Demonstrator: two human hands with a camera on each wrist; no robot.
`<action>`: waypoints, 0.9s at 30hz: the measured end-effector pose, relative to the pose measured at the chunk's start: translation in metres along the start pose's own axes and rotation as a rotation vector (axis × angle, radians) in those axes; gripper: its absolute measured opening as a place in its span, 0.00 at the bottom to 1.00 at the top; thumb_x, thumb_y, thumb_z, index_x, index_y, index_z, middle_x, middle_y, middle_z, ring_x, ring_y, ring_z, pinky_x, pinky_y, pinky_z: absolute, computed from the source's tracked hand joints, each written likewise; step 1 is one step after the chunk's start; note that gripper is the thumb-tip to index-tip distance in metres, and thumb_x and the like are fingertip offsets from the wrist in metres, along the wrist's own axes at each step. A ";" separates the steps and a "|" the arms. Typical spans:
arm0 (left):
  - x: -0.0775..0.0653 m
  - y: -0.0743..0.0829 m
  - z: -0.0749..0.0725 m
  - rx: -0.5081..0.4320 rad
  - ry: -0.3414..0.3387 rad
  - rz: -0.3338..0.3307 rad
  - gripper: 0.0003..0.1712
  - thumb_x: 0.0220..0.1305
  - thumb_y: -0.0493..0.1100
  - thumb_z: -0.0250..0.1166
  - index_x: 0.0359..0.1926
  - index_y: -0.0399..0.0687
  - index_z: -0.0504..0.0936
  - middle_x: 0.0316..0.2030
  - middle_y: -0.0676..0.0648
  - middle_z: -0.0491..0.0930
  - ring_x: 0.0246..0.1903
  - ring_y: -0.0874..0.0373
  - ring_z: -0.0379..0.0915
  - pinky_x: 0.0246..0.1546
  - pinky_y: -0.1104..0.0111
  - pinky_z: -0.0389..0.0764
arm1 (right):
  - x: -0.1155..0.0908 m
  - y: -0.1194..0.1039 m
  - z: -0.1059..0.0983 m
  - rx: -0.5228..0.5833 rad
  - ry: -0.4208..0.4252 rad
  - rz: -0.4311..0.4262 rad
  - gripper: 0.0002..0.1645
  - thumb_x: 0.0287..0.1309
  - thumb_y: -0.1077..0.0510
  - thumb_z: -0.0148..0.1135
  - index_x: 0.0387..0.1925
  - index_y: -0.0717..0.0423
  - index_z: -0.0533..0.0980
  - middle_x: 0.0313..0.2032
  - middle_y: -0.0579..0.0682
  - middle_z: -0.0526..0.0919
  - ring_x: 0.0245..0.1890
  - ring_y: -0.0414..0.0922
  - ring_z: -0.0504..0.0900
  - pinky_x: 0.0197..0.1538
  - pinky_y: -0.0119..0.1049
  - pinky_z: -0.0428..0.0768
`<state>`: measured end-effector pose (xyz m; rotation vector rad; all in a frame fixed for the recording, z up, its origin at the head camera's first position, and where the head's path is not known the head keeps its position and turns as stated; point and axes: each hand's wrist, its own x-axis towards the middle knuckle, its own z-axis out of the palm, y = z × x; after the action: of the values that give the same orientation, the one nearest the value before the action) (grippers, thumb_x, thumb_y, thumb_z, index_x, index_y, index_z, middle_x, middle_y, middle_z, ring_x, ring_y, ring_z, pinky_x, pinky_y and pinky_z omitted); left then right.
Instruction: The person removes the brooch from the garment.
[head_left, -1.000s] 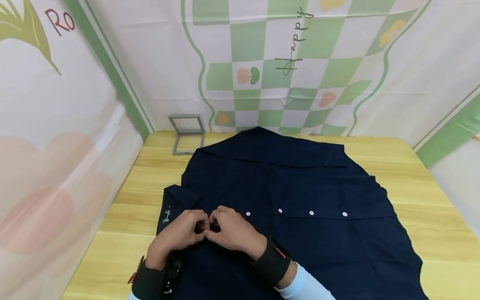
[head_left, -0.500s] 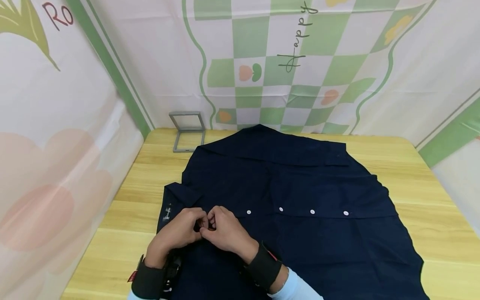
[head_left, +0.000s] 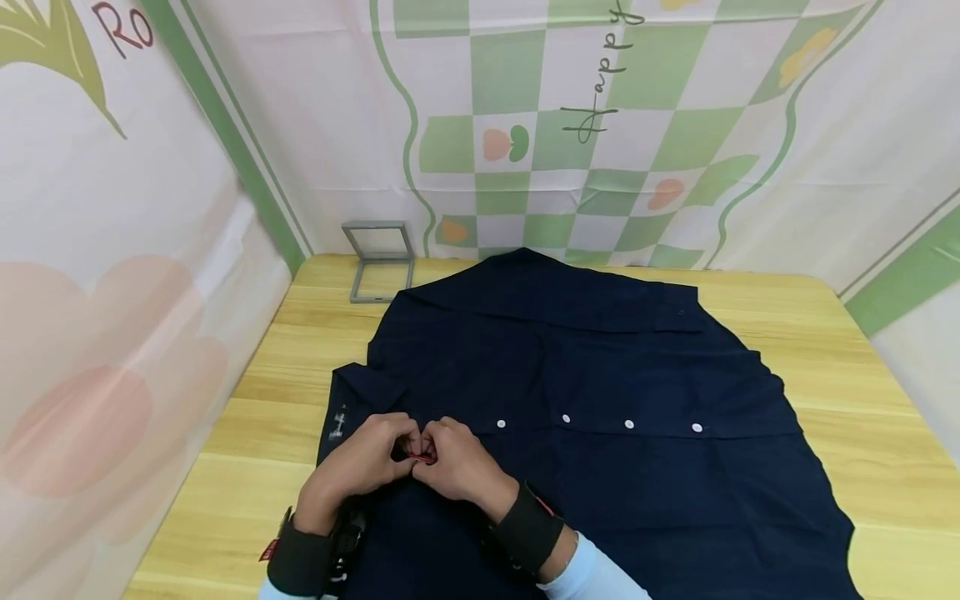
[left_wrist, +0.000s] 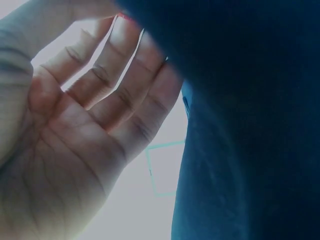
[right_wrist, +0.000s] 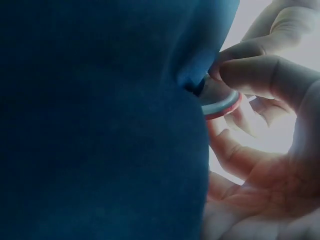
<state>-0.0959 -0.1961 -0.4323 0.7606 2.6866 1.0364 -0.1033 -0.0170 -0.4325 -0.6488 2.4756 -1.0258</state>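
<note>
A navy button-up shirt (head_left: 600, 367) lies spread across the table, with a row of white buttons (head_left: 566, 418) along its front. Near its left end my two hands meet fingertip to fingertip. My left hand (head_left: 367, 458) pinches the cloth there, and my right hand (head_left: 461, 462) pinches it from the other side. Between them shows a thin red edge; in the right wrist view it is a curved band (right_wrist: 222, 107), pale with a red rim, at the right fingertips. Dark cloth (left_wrist: 250, 125) covers much of the left wrist view and hides the left fingertips.
A grey hinged frame (head_left: 375, 224) stands at the back left of the wooden table (head_left: 277, 367). Behind it hangs a green checkered curtain (head_left: 510, 75). A folded shirt corner with a pale worn mark (head_left: 337, 422) lies left of the hands.
Both hands stay at the same spot on the shirt, with small finger movements. The right wrist has shifted slightly left, and more of the red edge shows between the hands.
</note>
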 end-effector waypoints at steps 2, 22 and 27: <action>0.000 0.000 0.000 0.007 0.000 -0.001 0.13 0.53 0.30 0.71 0.28 0.52 0.78 0.30 0.56 0.75 0.30 0.66 0.72 0.33 0.74 0.77 | 0.000 0.001 0.000 0.003 0.015 -0.015 0.08 0.55 0.61 0.66 0.28 0.52 0.73 0.29 0.45 0.69 0.24 0.37 0.66 0.26 0.27 0.66; 0.000 -0.001 0.000 0.014 0.005 -0.023 0.10 0.56 0.30 0.69 0.32 0.50 0.81 0.32 0.55 0.79 0.33 0.64 0.76 0.35 0.72 0.79 | 0.002 0.007 0.004 -0.033 0.075 -0.044 0.05 0.53 0.64 0.65 0.30 0.53 0.78 0.27 0.44 0.72 0.21 0.33 0.68 0.25 0.25 0.69; 0.001 -0.002 0.000 0.021 0.010 -0.018 0.10 0.56 0.31 0.69 0.32 0.50 0.81 0.33 0.55 0.79 0.34 0.64 0.77 0.36 0.72 0.79 | 0.003 0.007 0.003 -0.050 0.077 -0.049 0.05 0.52 0.64 0.66 0.29 0.52 0.78 0.26 0.43 0.72 0.21 0.34 0.67 0.25 0.25 0.69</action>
<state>-0.0972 -0.1969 -0.4338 0.7358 2.7113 1.0119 -0.1061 -0.0158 -0.4407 -0.7005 2.5711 -1.0282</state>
